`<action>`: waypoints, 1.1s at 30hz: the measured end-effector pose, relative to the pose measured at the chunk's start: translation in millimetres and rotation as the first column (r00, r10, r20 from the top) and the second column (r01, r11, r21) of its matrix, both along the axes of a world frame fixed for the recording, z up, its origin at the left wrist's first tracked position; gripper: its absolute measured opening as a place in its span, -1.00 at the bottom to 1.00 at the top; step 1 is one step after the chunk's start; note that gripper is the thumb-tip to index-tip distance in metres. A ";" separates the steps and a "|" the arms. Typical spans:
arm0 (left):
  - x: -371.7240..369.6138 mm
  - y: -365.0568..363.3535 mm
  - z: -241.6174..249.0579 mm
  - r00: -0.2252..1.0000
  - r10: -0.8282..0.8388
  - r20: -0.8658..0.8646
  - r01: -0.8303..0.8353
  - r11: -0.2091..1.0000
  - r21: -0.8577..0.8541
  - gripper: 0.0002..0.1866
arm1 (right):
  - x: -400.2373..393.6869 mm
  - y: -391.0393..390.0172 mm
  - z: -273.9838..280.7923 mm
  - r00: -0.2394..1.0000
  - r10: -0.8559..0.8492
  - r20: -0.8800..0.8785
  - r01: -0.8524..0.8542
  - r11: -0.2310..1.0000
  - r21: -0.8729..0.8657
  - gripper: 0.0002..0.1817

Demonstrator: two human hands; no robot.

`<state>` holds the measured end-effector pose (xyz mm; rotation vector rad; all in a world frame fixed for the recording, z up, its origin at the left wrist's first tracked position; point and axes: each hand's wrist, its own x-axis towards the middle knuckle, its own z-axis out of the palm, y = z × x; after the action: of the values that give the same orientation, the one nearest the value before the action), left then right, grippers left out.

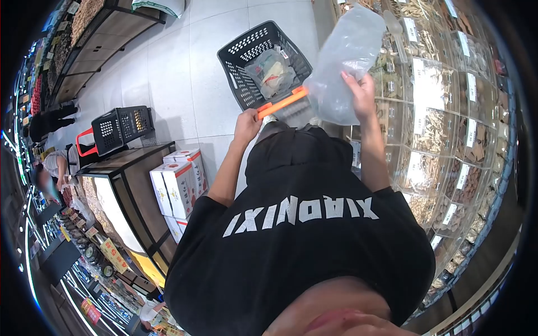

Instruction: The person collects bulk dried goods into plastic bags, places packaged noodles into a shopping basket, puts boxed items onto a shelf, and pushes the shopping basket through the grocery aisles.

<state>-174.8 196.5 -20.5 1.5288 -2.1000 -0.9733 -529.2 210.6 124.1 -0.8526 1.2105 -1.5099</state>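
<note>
My left hand [246, 124] is closed around the end of the orange handle [283, 103] of a black shopping basket [231, 60]. Inside the basket lies a clear plastic bag [274, 74] with something pale and a bit of red showing; its contents are hard to make out. Farther right, my right hand [362, 96] grips a large translucent plastic bag [350, 42] by its side, thumb pressed on the film. This bag hangs between the basket and the bins and looks thin and limp. A clear plastic scoop [395, 35] is beside its top right edge.
Clear bins [426, 120] of dried goods with white labels line the right side. White printed cartons [179, 187] are stacked by a display stand [134, 193] at left. Another black basket [120, 130] with a red handle and a person [60, 163] are farther left.
</note>
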 end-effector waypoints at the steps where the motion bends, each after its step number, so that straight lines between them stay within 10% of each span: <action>1: 4.3 -5.0 0.3 0.999 0.007 0.040 -0.007 1.000 0.006 -0.79 | 8.1 -2.9 4.1 0.986 0.107 0.129 -0.106 0.994 -0.017 -0.69; 5: 7.4 -20.8 24.1 0.991 0.114 -0.077 -0.109 0.992 0.064 -0.69 | 36.6 -17.5 22.3 0.885 0.264 0.384 -0.242 0.965 -0.105 -0.68; 8: 6.2 -33.2 4.3 0.365 0.676 -0.640 -0.208 0.729 0.652 -0.31 | 57.0 -34.1 11.5 0.913 0.271 0.306 -0.272 0.962 -0.039 -0.67; 9: -5.0 -34.0 82.6 0.369 0.728 -0.578 -0.001 0.622 0.783 -0.08 | 67.6 -39.4 12.3 0.949 0.255 0.186 -0.260 0.966 0.001 -0.68; 12: 10.6 -37.6 98.2 0.094 0.811 -0.577 0.224 0.548 0.806 -0.08 | 80.0 -54.2 -10.8 0.964 0.234 -0.127 -0.219 0.968 0.124 -0.69; 15: 21.9 -42.2 85.9 0.198 0.679 -0.707 0.188 0.682 0.707 -0.23 | 88.9 -69.2 -44.9 0.934 0.240 -0.266 -0.196 0.964 0.180 -0.69; 18: 26.6 -48.7 68.2 0.744 0.446 -0.498 -0.115 0.819 0.562 -0.55 | 90.3 -88.1 -86.8 0.856 0.350 -0.380 -0.215 0.911 0.353 -0.68; 25: 60.6 -39.5 6.3 0.800 0.450 -0.396 -0.257 0.855 0.451 -0.76 | 105.4 -92.1 -127.1 0.589 0.257 -0.766 -0.007 0.949 0.314 -0.70; 31: 77.2 -26.1 -6.2 0.859 0.412 -0.303 -0.264 0.865 0.426 -0.70 | 97.5 -74.1 -120.9 0.704 0.302 -0.643 0.127 0.838 0.531 -0.58; 33: 73.6 -24.5 -9.0 0.925 0.332 -0.187 -0.278 0.924 0.263 -0.61 | 103.3 -68.4 -112.3 0.444 0.189 -0.876 0.132 0.953 0.273 -0.47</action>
<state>-101.2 172.1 -29.5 1.7001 -1.5727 -1.2400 -425.9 142.2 11.8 -1.5414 2.1226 -0.6959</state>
